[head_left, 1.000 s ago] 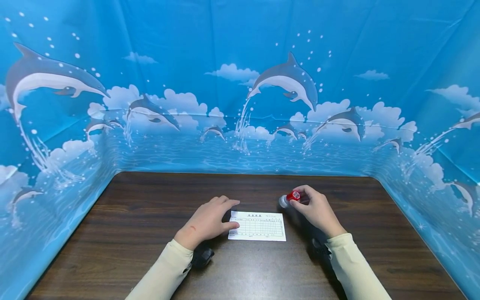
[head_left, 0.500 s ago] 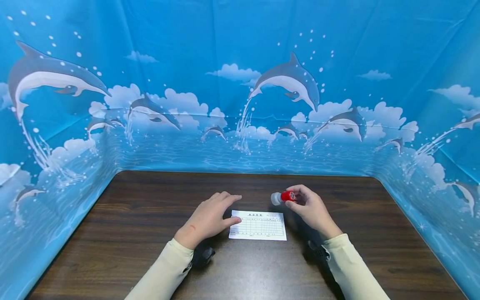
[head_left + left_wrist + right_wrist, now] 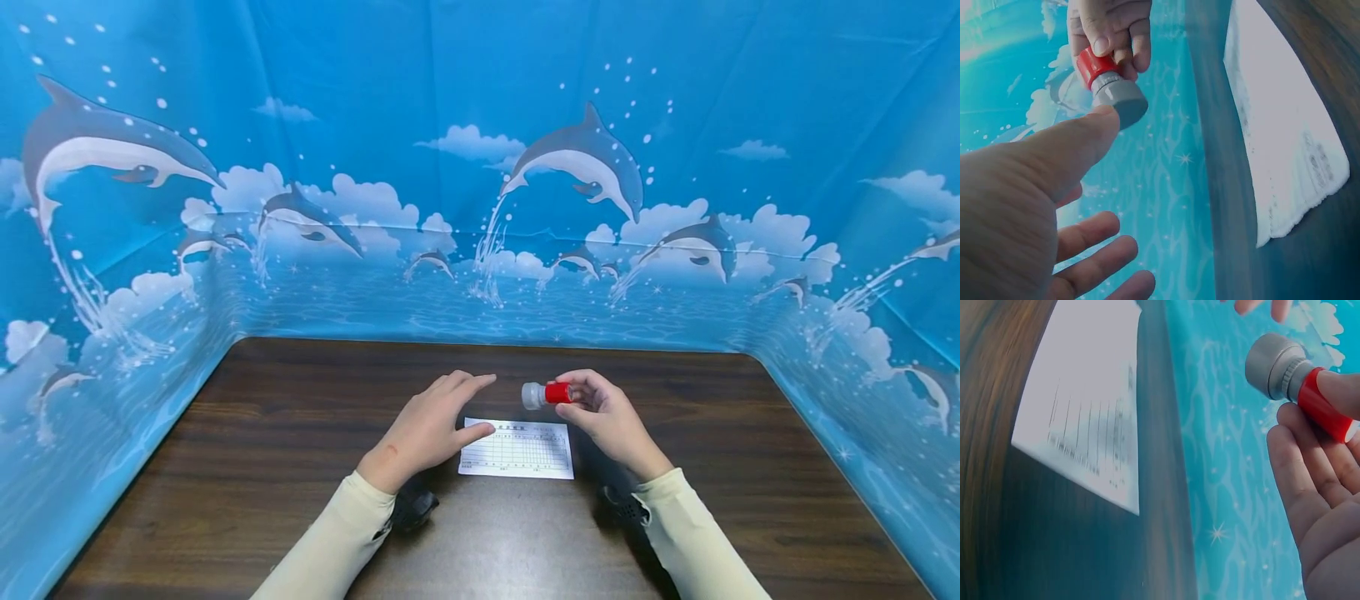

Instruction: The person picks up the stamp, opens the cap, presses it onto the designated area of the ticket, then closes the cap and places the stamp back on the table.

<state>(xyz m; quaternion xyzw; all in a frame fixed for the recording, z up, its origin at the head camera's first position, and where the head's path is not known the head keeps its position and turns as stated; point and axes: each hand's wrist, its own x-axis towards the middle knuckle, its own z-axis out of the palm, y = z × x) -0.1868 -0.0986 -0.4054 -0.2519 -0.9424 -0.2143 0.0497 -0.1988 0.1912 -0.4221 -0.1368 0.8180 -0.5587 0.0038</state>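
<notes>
My right hand (image 3: 615,421) pinches a stamp by its red handle (image 3: 558,392) between thumb and fingers. The stamp lies sideways in the grip, its pale, greyish cap (image 3: 1269,365) pointing left towards my other hand. Fingers spread and relaxed, my left hand (image 3: 423,433) holds nothing; in the head view its thumb overlaps the top left of a printed form (image 3: 521,457). That white slip has a ruled grid and lies on the table below both hands. In the left wrist view my left thumb overlaps the edge of the cap (image 3: 1124,100).
The dark wood table (image 3: 225,475) has rounded far corners. A blue curtain with dolphins (image 3: 480,308) rises behind it and along both sides. Black wrist devices (image 3: 412,508) sit under the cream sleeves, close to the tabletop.
The right hand has brought the stamp left, and the stamp has turned from tilted to nearly level. My left hand has moved slightly up and right, towards the stamp. The form stays put.
</notes>
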